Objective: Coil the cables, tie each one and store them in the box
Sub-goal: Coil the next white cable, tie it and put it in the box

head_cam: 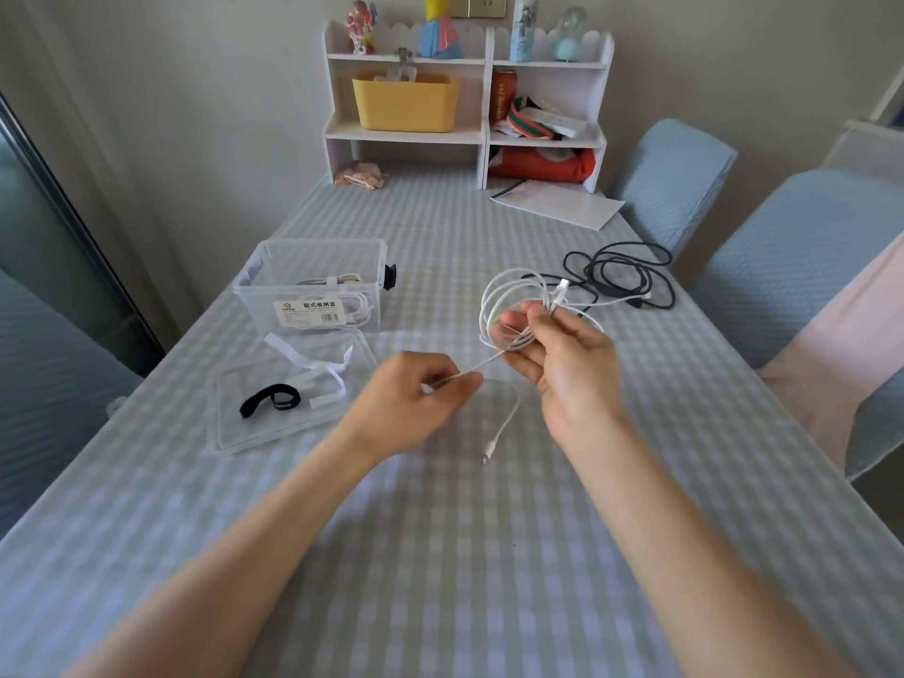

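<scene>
Left hand [416, 398] pinches the white cable [508, 305] tail, which runs up-right to the loops gripped in the right hand [567, 364] above the tabletop [440, 555]. Ties on the lid [288, 398], left hand nearer. Box [313, 286] beyond; dark cable [621, 276] far right, uncoiled.

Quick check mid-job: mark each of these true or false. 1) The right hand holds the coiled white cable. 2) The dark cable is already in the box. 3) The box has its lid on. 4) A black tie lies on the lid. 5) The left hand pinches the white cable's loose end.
1) True: the right hand holds the white cable coil.
2) False: the dark cable lies loose on the table.
3) False: the box is open; its lid lies beside it.
4) True: black tie.
5) True: left hand.
</scene>
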`<state>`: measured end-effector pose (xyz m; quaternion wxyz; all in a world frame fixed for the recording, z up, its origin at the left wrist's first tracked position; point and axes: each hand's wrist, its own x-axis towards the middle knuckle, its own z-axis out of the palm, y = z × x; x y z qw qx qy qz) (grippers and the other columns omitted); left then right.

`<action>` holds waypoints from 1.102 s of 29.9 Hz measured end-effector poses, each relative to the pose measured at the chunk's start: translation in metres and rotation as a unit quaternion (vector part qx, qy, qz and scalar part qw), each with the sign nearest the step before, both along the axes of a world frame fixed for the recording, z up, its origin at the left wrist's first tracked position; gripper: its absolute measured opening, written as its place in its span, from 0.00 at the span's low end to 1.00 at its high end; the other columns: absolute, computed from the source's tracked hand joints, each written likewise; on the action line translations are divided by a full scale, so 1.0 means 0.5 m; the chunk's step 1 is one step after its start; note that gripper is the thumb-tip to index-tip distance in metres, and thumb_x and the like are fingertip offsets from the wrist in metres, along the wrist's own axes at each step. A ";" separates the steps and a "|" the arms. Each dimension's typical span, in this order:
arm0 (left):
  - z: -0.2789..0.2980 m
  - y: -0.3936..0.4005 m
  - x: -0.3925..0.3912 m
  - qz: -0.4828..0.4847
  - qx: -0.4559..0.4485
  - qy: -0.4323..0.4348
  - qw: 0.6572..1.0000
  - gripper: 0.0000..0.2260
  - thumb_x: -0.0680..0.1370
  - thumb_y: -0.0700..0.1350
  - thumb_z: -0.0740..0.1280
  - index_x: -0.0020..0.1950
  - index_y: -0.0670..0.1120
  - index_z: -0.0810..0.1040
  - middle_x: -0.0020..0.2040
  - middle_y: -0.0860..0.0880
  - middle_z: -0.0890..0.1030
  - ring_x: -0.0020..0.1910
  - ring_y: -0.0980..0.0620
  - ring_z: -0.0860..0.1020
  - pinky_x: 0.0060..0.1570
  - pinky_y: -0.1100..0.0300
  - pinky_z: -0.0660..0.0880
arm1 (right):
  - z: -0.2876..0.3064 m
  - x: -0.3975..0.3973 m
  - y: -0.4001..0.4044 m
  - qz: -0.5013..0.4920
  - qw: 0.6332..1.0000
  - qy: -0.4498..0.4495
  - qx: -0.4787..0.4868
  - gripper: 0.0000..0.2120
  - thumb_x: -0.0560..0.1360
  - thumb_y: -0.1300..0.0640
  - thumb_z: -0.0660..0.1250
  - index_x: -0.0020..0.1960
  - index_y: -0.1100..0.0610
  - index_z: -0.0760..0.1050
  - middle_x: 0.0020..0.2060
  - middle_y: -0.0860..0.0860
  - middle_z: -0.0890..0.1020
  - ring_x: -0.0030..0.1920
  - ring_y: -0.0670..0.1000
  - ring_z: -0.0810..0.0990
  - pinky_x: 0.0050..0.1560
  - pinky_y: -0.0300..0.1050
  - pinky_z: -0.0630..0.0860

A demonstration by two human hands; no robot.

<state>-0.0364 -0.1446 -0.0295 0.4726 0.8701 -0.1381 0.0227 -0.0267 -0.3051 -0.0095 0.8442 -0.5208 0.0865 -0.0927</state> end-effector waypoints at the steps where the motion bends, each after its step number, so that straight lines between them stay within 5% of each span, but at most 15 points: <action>1: 0.003 0.007 0.000 0.010 -0.021 0.000 1.000 0.14 0.78 0.48 0.71 0.35 0.42 0.79 0.29 0.47 0.78 0.27 0.59 0.70 0.32 0.67 0.67 | -0.006 0.002 -0.008 -0.017 0.999 -0.015 -0.044 0.08 0.80 0.62 0.65 0.43 0.60 0.79 0.36 0.53 0.85 0.37 0.52 0.85 0.39 0.44 0.83; 8: 0.021 0.034 0.001 0.189 0.009 -0.137 0.972 0.03 0.71 0.50 0.77 0.41 0.54 0.86 0.38 0.51 0.75 0.35 0.60 0.73 0.37 0.73 0.66 | -0.037 0.010 -0.057 -0.052 0.892 -0.040 -0.448 0.14 0.79 0.61 0.66 0.37 0.64 0.80 0.29 0.50 0.83 0.29 0.48 0.83 0.32 0.49 0.83; 12: 0.028 0.028 -0.012 0.209 0.099 -0.198 0.953 0.06 0.73 0.54 0.75 0.47 0.55 0.87 0.40 0.48 0.77 0.37 0.53 0.76 0.36 0.56 0.72 | -0.028 -0.001 -0.052 0.001 0.871 -0.036 -0.490 0.15 0.80 0.62 0.64 0.36 0.67 0.79 0.31 0.54 0.84 0.25 0.46 0.82 0.26 0.39 0.78; 19: 0.030 0.051 -0.005 0.255 0.282 -0.351 0.856 0.10 0.73 0.55 0.72 0.39 0.49 0.86 0.37 0.44 0.77 0.33 0.42 0.75 0.42 0.56 0.58 | -0.031 -0.002 -0.042 0.045 0.866 -0.066 -0.494 0.16 0.80 0.59 0.66 0.36 0.63 0.81 0.29 0.50 0.84 0.26 0.48 0.82 0.31 0.46 0.82; 21: 0.029 0.053 -0.003 0.254 0.264 -0.336 0.867 0.11 0.75 0.54 0.70 0.40 0.48 0.86 0.35 0.45 0.80 0.32 0.41 0.77 0.39 0.54 0.65 | -0.033 -0.005 -0.036 0.041 0.863 -0.080 -0.497 0.16 0.80 0.59 0.66 0.35 0.62 0.81 0.28 0.49 0.83 0.26 0.46 0.82 0.31 0.46 0.82; 23: 0.024 0.049 -0.002 0.209 0.165 -0.281 0.922 0.06 0.77 0.46 0.70 0.48 0.48 0.87 0.35 0.47 0.82 0.34 0.43 0.79 0.35 0.55 0.73 | -0.035 -0.008 -0.031 0.034 0.855 -0.101 -0.508 0.16 0.80 0.58 0.66 0.34 0.61 0.81 0.28 0.48 0.83 0.26 0.45 0.82 0.34 0.47 0.82; 26: 0.025 0.044 -0.001 0.085 -0.007 -0.104 0.991 0.17 0.78 0.34 0.62 0.61 0.48 0.82 0.52 0.56 0.84 0.47 0.55 0.82 0.48 0.60 0.76 | -0.044 -0.008 -0.024 0.013 0.842 -0.125 -0.524 0.17 0.80 0.58 0.66 0.34 0.62 0.80 0.30 0.46 0.84 0.27 0.44 0.81 0.35 0.49 0.81; 28: 0.028 0.040 -0.002 0.030 -0.108 0.016 0.994 0.18 0.78 0.35 0.61 0.65 0.47 0.80 0.59 0.57 0.82 0.53 0.58 0.82 0.55 0.59 0.76 | -0.049 -0.008 -0.020 0.002 0.830 -0.142 -0.540 0.17 0.80 0.58 0.65 0.35 0.63 0.79 0.31 0.45 0.84 0.27 0.46 0.81 0.34 0.48 0.78; 31: 0.022 0.031 -0.005 0.005 -0.126 -0.015 0.992 0.16 0.78 0.40 0.66 0.66 0.43 0.78 0.60 0.52 0.82 0.51 0.54 0.84 0.54 0.53 0.80 | -0.055 -0.009 -0.016 -0.027 0.806 -0.176 -0.565 0.16 0.80 0.56 0.65 0.34 0.59 0.76 0.28 0.46 0.82 0.25 0.52 0.76 0.30 0.48 0.72; 33: 0.009 0.024 -0.005 0.005 -0.082 -0.061 0.995 0.16 0.79 0.34 0.64 0.65 0.45 0.76 0.57 0.52 0.83 0.49 0.53 0.84 0.51 0.49 0.81 | -0.060 -0.007 -0.014 -0.045 0.789 -0.196 -0.581 0.16 0.79 0.55 0.64 0.34 0.57 0.72 0.25 0.50 0.78 0.25 0.56 0.73 0.27 0.52 0.70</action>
